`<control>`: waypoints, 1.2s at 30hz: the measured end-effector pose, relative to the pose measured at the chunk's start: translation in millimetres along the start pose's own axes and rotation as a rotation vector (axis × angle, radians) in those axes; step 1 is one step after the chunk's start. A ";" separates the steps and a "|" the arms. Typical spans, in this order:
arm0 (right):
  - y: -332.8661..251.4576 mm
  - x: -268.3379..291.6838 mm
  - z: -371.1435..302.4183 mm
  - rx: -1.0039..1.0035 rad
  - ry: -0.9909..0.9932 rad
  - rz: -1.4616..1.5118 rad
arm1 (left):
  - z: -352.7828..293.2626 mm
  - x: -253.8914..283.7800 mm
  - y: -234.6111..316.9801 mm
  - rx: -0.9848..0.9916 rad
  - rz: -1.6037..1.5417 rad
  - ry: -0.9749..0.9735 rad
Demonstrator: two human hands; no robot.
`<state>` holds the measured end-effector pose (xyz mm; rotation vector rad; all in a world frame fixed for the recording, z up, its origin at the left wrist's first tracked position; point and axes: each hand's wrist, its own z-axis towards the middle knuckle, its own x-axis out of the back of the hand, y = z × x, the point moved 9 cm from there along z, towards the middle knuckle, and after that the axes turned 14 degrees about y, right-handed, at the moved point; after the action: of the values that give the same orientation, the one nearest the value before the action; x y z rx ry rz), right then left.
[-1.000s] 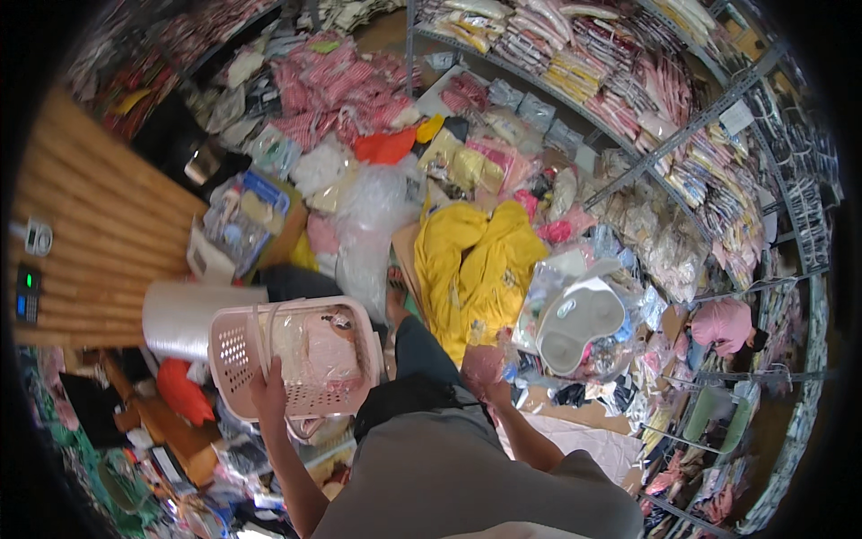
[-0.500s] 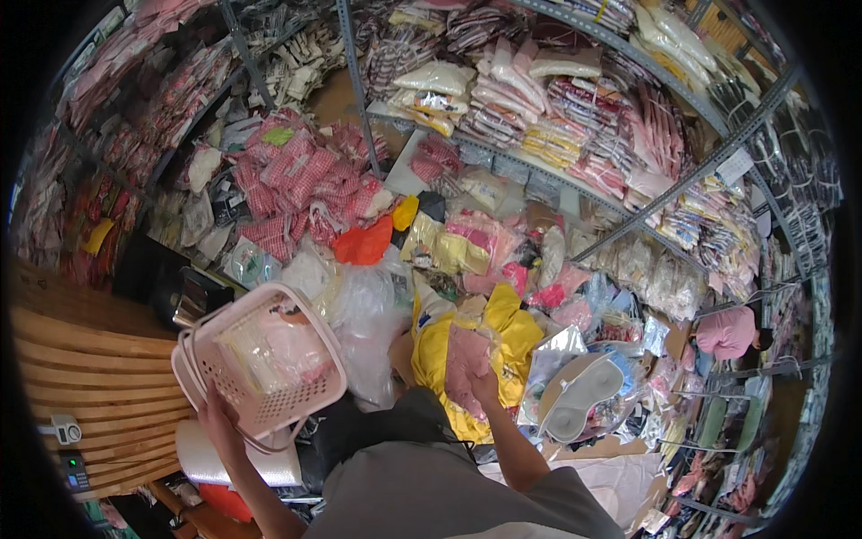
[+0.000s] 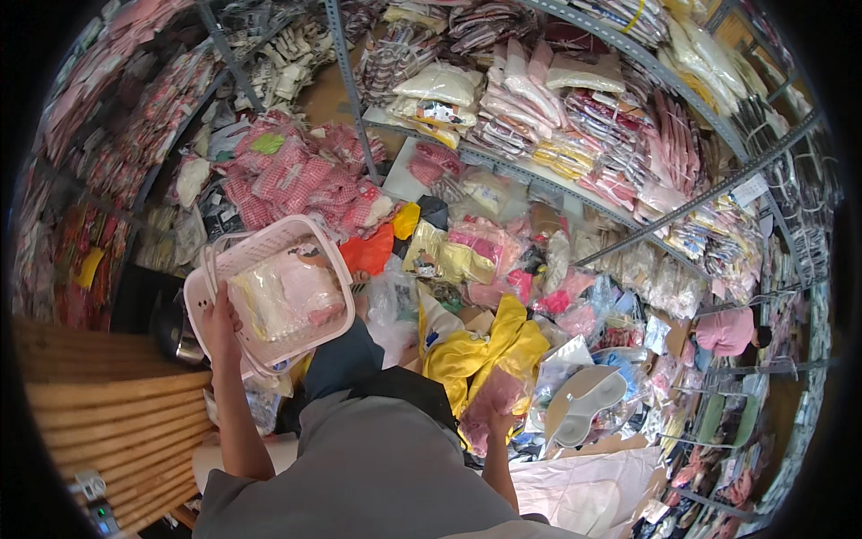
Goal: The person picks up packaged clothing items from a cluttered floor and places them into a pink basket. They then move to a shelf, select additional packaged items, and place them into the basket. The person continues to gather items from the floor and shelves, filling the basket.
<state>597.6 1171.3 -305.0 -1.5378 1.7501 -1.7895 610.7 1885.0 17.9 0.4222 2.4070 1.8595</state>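
My left hand (image 3: pixel 221 325) is closed on the near left side of a pale pink plastic basket (image 3: pixel 339 269), where its loop handle hangs. Clear-wrapped pink and cream garments (image 3: pixel 285 286) lie inside the basket. On the right, my right hand (image 3: pixel 499 422) has its fingers closed on a pink garment (image 3: pixel 492 393), possibly in clear wrap. That garment lies against a heap of bright yellow cloth (image 3: pixel 505 334). My fingertips are partly hidden by the pink garment.
A grey moulded tray (image 3: pixel 584 402) sits right of the yellow cloth. Piles of pink checked clothes (image 3: pixel 292 175) and an orange-red bag (image 3: pixel 368 249) lie ahead. Metal shelves hold bagged garments (image 3: pixel 575 148). A slatted wooden surface (image 3: pixel 117 404) is at left; a person in pink (image 3: pixel 725 331) is far right.
The basket in my left hand has moved up and away from me. My right hand has drawn back toward my body with the pink garment, while my torso has shifted forward.
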 end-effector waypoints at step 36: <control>-737.9 -487.0 78.2 1.143 -0.344 -0.131 | 382.3 -87.8 -175.1 0.605 0.146 0.146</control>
<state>1233.7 1688.3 35.5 -1.2755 0.2876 -1.8545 749.5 2180.8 -260.9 0.5191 3.0921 1.1953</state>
